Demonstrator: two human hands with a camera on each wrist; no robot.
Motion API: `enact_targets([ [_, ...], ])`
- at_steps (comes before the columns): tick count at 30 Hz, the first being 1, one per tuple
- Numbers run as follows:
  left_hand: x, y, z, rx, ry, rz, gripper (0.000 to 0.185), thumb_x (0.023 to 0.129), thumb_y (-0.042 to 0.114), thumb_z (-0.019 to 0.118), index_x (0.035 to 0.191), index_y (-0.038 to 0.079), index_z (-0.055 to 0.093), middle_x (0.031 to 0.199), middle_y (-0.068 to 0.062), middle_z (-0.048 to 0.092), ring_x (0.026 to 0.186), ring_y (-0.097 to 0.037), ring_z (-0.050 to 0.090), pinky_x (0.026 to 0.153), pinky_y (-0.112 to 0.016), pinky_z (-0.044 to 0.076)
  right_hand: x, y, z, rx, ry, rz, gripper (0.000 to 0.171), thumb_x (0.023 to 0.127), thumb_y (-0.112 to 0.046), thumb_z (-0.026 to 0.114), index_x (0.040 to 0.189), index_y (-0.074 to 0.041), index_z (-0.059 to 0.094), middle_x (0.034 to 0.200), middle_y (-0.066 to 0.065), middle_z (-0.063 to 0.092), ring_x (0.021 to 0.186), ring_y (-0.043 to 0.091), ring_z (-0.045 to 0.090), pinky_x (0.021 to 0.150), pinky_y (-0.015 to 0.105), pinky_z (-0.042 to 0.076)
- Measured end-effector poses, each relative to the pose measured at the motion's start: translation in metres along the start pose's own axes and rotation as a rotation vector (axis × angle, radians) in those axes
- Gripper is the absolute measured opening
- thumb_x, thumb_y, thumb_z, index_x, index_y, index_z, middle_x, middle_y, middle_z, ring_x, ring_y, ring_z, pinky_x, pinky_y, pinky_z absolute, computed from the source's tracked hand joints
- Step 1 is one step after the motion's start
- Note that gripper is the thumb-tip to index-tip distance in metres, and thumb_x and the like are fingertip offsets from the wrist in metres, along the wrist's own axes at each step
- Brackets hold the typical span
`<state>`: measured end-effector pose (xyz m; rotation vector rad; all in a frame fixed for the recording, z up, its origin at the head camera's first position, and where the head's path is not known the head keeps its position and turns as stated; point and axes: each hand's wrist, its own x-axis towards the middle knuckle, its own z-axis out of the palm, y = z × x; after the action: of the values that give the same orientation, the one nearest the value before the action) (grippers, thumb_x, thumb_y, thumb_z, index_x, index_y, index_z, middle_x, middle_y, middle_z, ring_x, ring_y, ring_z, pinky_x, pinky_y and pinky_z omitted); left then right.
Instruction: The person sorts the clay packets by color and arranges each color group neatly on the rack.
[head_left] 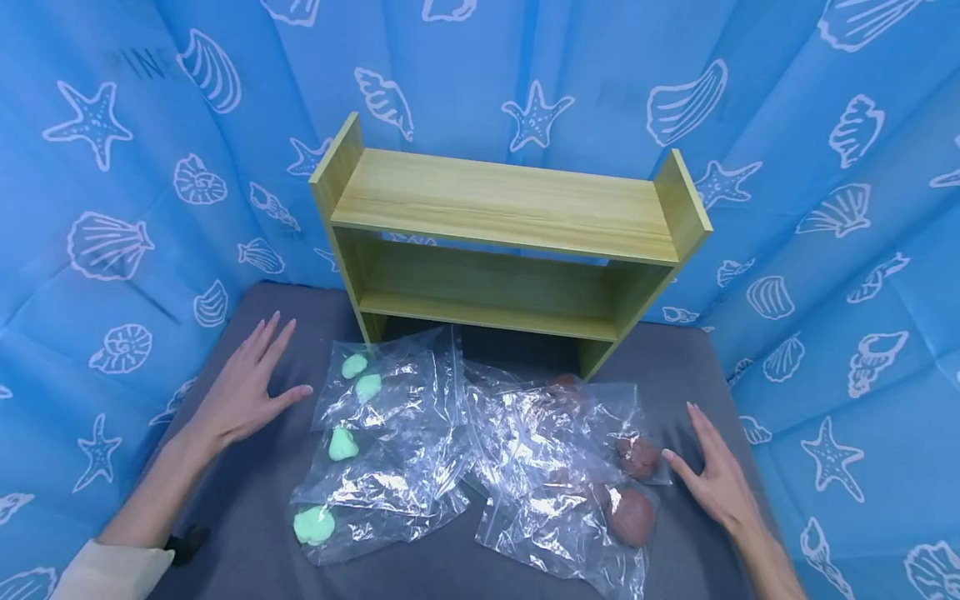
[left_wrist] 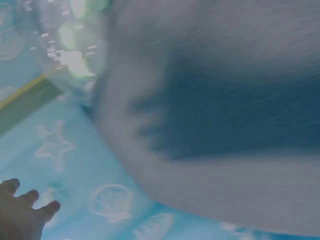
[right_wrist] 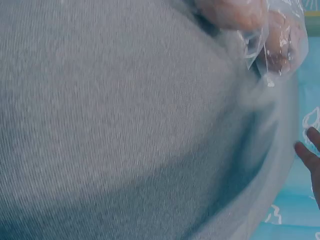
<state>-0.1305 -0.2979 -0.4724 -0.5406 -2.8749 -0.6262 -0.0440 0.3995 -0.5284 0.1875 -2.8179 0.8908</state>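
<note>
Clear plastic bags (head_left: pixel 420 442) lie crumpled in the middle of the grey cloth-covered bench (head_left: pixel 247 500) in the head view, overlapping one another between the two hands. Those toward the bench's left side hold pale green lumps (head_left: pixel 343 445), soft and irregular; those toward the right hold rounded brown lumps (head_left: pixel 632 515). No label shows on the bags, and faint dark lettering on the blue backdrop (head_left: pixel 135 62) is too dim to read. The left hand (head_left: pixel 247 387) lies flat on the bench near its left edge, fingers straight and spread, just beside the green-lump bags and holding nothing. The right hand (head_left: pixel 716 479) rests flat near the right edge, fingers straight, its thumb tip just beside the brown-lump bags. A two-tier wooden shelf (head_left: pixel 506 204) stands at the far edge, behind the bags.

The left wrist view is blurred: grey bench cloth, a glint of bag plastic (left_wrist: pixel 75 60) at the top left, and fingertips (left_wrist: pixel 30 197) at the lower left corner over the shell-printed backdrop.

The right wrist view shows the woven grey cloth close up, a bag with brown lumps (right_wrist: pixel 280 40) at the top right, and straight fingertips (right_wrist: pixel 310 150) at the right edge.
</note>
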Motion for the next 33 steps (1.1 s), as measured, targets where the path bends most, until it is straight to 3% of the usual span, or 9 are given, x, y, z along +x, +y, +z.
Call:
enact_targets([
  [5, 0.027, 0.021, -0.023, -0.114, 0.002, 0.029, 0.099, 0.088, 0.044, 0.073, 0.161, 0.023, 0.010, 0.166, -0.011, 0.008, 0.148, -0.043, 0.015, 0.105, -0.071, 0.025, 0.001, -0.014, 0.005, 0.050, -0.025, 0.047, 0.088, 0.089, -0.019, 0.076, 0.159, -0.017, 0.024, 0.150, 0.025, 0.038, 0.122, 0.044, 0.049, 0.094, 0.040, 0.046],
  [10, 0.047, 0.043, -0.042, -0.230, 0.004, 0.060, 0.095, 0.091, 0.039, 0.071, 0.161, 0.027, 0.008, 0.167, -0.003, 0.005, 0.149, -0.040, 0.013, 0.107, -0.072, 0.021, -0.008, -0.019, 0.007, 0.082, -0.100, 0.132, 0.083, 0.092, -0.021, 0.073, 0.159, -0.011, 0.024, 0.146, 0.029, 0.039, 0.117, 0.046, 0.054, 0.087, 0.044, 0.052],
  [14, 0.064, 0.056, -0.058, -0.337, 0.052, 0.105, 0.088, 0.094, 0.036, 0.066, 0.161, 0.030, 0.009, 0.167, 0.004, 0.006, 0.150, -0.034, 0.014, 0.111, -0.069, 0.020, -0.014, -0.018, 0.009, 0.107, -0.172, 0.221, 0.081, 0.094, -0.027, 0.071, 0.158, -0.007, 0.025, 0.148, 0.031, 0.035, 0.116, 0.048, 0.056, 0.085, 0.044, 0.055],
  [18, 0.085, 0.069, -0.079, -0.504, 0.117, 0.155, 0.077, 0.099, 0.029, 0.059, 0.160, 0.030, 0.013, 0.166, 0.008, 0.012, 0.149, -0.029, 0.021, 0.113, -0.057, 0.029, -0.011, -0.018, 0.013, 0.128, -0.194, 0.248, 0.079, 0.094, -0.030, 0.071, 0.156, -0.007, 0.030, 0.146, 0.027, 0.040, 0.114, 0.044, 0.059, 0.083, 0.040, 0.056],
  [22, 0.099, 0.082, -0.097, -0.656, 0.124, 0.167, 0.068, 0.102, 0.026, 0.052, 0.159, 0.033, 0.016, 0.165, 0.008, 0.014, 0.148, -0.029, 0.025, 0.114, -0.042, 0.035, -0.009, -0.018, 0.018, 0.150, -0.206, 0.269, 0.077, 0.092, -0.028, 0.073, 0.154, -0.006, 0.034, 0.137, 0.023, 0.049, 0.105, 0.036, 0.062, 0.077, 0.030, 0.055],
  [28, 0.114, 0.093, -0.113, -0.732, 0.100, 0.177, 0.062, 0.104, 0.022, 0.044, 0.159, 0.033, 0.018, 0.165, 0.007, 0.013, 0.147, -0.028, 0.027, 0.113, -0.040, 0.037, -0.008, -0.021, 0.022, 0.165, -0.284, 0.357, 0.078, 0.091, -0.035, 0.073, 0.154, -0.009, 0.035, 0.136, 0.026, 0.051, 0.101, 0.027, 0.063, 0.075, 0.027, 0.052],
  [33, 0.122, 0.095, -0.119, -0.763, 0.095, 0.179, 0.059, 0.104, 0.022, 0.041, 0.159, 0.028, 0.021, 0.165, 0.005, 0.017, 0.147, -0.029, 0.028, 0.111, -0.042, 0.038, -0.006, -0.023, 0.024, 0.260, -0.287, 0.368, 0.076, 0.092, -0.028, 0.073, 0.155, -0.008, 0.034, 0.128, 0.024, 0.055, 0.089, 0.016, 0.064, 0.073, 0.024, 0.050],
])
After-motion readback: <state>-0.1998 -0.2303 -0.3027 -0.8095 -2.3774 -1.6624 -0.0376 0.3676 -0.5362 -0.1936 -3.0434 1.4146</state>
